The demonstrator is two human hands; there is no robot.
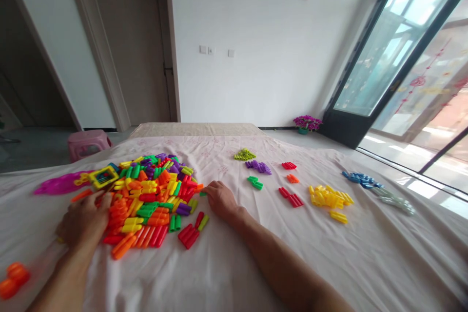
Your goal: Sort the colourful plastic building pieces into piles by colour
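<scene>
A heap of mixed bullet-shaped plastic building pieces (148, 209) lies on the cloth-covered surface, in red, orange, yellow, green and purple. At its left edge rests my left hand (83, 217), back upward and fingers bent down against the orange pieces. Its fingertips are blurred and partly hidden, so any hold there is unclear. On the heap's right side, my right hand (221, 201) has its fingers closed at a green plastic piece (203, 194), mostly covered by the fingertips. An orange piece (198, 188) lies just beside them.
Single-colour groups lie rightward: lime (244, 155), purple (259, 167), green (255, 183), red (291, 197), yellow (329, 197), blue (361, 180) and pale pieces (395, 201). A yellow-framed toy (104, 177) and magenta item (60, 184) sit left. Orange round objects (14, 280) are lower left.
</scene>
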